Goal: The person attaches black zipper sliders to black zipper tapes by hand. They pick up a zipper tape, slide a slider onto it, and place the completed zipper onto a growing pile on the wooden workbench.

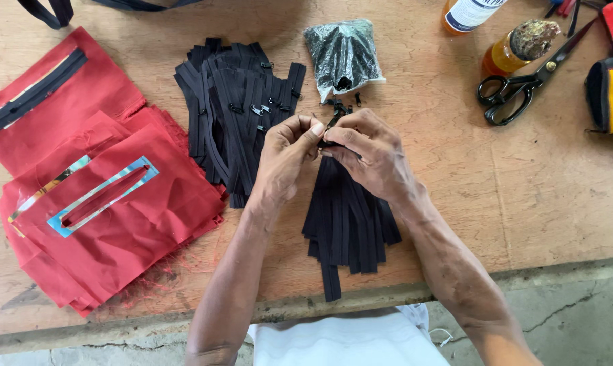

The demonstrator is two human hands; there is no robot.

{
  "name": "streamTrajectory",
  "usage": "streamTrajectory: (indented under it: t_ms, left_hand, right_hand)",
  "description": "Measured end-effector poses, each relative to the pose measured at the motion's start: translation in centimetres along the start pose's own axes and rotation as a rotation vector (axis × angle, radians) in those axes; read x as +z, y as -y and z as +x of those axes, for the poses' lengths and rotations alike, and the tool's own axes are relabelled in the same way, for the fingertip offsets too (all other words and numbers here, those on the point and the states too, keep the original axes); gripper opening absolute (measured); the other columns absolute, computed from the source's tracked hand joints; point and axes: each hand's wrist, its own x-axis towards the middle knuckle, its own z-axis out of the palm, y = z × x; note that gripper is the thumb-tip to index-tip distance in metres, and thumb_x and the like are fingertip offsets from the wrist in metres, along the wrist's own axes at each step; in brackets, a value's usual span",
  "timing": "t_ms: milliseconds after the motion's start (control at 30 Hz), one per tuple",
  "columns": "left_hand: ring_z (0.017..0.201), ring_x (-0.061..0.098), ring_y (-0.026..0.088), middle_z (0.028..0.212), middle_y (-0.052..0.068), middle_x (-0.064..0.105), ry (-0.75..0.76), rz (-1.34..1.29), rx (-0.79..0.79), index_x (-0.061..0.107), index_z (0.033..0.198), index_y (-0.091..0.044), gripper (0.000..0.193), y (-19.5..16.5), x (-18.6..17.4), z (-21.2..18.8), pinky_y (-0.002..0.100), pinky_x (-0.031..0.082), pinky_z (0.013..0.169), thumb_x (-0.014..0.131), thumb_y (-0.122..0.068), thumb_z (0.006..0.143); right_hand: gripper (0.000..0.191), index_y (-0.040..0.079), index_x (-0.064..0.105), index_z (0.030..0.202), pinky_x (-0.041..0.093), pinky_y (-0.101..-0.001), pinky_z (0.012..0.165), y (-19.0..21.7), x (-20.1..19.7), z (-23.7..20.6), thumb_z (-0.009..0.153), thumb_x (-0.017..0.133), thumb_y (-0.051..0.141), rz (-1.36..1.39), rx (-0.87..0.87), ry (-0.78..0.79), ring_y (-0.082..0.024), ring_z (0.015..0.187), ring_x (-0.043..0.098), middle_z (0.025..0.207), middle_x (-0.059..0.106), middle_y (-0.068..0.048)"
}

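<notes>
My left hand (286, 154) and my right hand (367, 152) meet over the middle of the wooden table (523, 196), both pinching the top end of a black zipper tape (331, 139). A small metal slider seems to sit between the fingertips, mostly hidden. Beneath my right hand lies a loose bunch of black zipper tapes (347, 224) reaching toward the table's near edge. A larger pile of black zippers with sliders (235, 108) lies just beyond my left hand. A clear plastic bag of small black parts (342, 55) rests behind my hands.
Red fabric pieces (117, 224) with slot openings and a sewn black zipper are stacked at the left. Black scissors (523, 85), an amber bottle (516, 49) and a second bottle (469, 13) stand at the back right. A black, yellow and red pouch (611, 88) sits at the right edge.
</notes>
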Motion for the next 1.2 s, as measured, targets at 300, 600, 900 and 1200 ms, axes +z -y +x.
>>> streamTrajectory:
  t_ms: [300, 600, 900, 1200]
  left_hand:
    - [0.064, 0.053, 0.004, 0.075, -0.001, 0.063, 0.014, 0.014, 0.038, 0.072, 0.096, -0.002, 0.014, 0.3, -0.2, 0.1, 0.019, 0.045, 0.057, 0.073, -0.016, 0.098]
    - [0.064, 0.058, 0.005, 0.076, 0.001, 0.068, -0.035, 0.007, -0.006, 0.073, 0.095, 0.000, 0.015, -0.2, -0.1, -0.1, 0.019, 0.049, 0.058, 0.075, -0.015, 0.094]
    - [0.066, 0.050, 0.003, 0.078, -0.004, 0.061, 0.084, 0.065, 0.037, 0.069, 0.099, -0.003, 0.014, 0.3, -0.1, 0.1, 0.018, 0.043, 0.057, 0.066, -0.015, 0.105]
    - [0.077, 0.067, 0.014, 0.089, 0.006, 0.068, 0.039, -0.262, -0.258, 0.066, 0.108, -0.003, 0.053, -0.5, -0.1, 0.1, 0.032, 0.061, 0.063, 0.039, -0.048, 0.103]
  right_hand:
    - [0.023, 0.010, 0.068, 0.112, 0.058, -0.0338, 0.077, 0.6, 0.2, 0.0, 0.095, 0.084, 0.007, -0.048, -0.001, -0.036, -0.020, 0.092, 0.067, 0.106, 0.069, -0.004]
    - [0.019, 0.009, 0.069, 0.106, 0.057, -0.0328, 0.072, 0.5, 1.0, -0.2, 0.092, 0.082, 0.012, -0.057, -0.092, -0.038, -0.019, 0.087, 0.066, 0.098, 0.068, -0.004]
    - [0.007, 0.001, 0.061, 0.099, 0.054, -0.0286, 0.070, -0.1, 1.1, -0.3, 0.104, 0.066, 0.001, 0.173, 0.167, 0.007, -0.014, 0.083, 0.063, 0.094, 0.062, -0.004]
    - [0.012, 0.003, 0.066, 0.096, 0.049, -0.0217, 0.064, -0.3, 1.0, -0.3, 0.103, 0.070, 0.011, 0.310, 0.407, -0.079, -0.007, 0.075, 0.058, 0.086, 0.066, -0.001]
